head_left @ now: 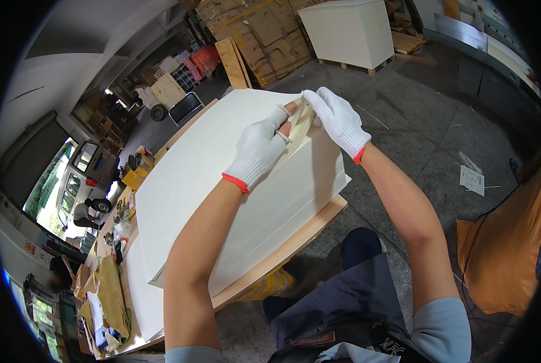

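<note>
A tall stack of large white sheets (192, 145) lies in front of me. My left hand (260, 145), in a white knit glove with a red cuff and some bare fingertips, is at the stack's right edge. Its fingers curl around the edges of several sheets, which bow apart in a cream-coloured fan (300, 124). My right hand (338, 121), in a matching glove, grips the far right corner of these sheets. Its fingertips are partly hidden behind the corner. Below the fanned sheets, the rest of the stack stays flat.
The stack rests on a wooden table (282, 257). Brown paper packaging (110, 296) and small items lie along its left side. A second white stack (349, 36) stands on a pallet at the back. An orange-brown covered bulk (503, 254) is at right. People and a vehicle are far left.
</note>
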Action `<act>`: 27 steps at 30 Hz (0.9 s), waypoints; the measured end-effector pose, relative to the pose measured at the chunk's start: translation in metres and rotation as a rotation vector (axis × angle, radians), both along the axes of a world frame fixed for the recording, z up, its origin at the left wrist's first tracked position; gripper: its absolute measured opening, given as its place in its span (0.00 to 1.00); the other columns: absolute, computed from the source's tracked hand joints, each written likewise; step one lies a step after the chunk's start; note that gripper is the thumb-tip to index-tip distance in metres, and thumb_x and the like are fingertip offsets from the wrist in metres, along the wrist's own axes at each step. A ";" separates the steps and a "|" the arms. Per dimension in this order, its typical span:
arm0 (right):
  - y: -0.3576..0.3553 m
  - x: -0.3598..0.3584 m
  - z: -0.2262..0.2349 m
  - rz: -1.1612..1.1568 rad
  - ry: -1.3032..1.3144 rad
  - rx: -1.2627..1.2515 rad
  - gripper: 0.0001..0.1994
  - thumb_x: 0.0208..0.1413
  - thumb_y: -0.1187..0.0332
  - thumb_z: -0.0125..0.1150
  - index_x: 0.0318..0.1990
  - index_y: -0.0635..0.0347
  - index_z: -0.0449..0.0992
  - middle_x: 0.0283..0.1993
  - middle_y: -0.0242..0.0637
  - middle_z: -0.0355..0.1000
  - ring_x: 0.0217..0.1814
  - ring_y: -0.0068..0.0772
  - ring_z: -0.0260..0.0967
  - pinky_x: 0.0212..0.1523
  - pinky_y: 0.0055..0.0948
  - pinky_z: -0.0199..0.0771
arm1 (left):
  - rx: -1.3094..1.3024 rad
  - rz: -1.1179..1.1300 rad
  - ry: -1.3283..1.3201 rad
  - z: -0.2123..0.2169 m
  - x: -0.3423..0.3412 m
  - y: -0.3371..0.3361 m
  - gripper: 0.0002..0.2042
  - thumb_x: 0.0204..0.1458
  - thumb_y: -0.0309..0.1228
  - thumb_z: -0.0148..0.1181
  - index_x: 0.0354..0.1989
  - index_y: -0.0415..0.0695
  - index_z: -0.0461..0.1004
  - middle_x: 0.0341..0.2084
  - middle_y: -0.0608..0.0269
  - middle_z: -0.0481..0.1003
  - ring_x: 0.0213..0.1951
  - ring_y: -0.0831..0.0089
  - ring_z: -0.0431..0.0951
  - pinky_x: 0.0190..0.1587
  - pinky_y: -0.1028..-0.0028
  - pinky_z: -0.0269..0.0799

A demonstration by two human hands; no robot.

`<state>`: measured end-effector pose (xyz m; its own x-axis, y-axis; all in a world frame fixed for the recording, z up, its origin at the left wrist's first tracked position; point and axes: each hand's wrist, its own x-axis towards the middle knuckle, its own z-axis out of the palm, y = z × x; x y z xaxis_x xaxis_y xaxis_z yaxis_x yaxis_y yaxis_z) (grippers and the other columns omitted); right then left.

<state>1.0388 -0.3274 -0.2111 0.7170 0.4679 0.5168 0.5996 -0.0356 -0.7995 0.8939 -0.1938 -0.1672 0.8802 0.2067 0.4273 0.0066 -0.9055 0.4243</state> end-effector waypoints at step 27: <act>-0.035 0.010 0.004 -0.092 -0.164 -0.498 0.30 0.61 0.37 0.46 0.39 0.59 0.76 0.35 0.46 0.77 0.42 0.48 0.76 0.43 0.42 0.71 | 0.178 0.052 0.075 0.014 -0.014 -0.025 0.21 0.52 0.33 0.62 0.57 0.52 0.75 0.32 0.53 0.82 0.32 0.61 0.84 0.39 0.65 0.78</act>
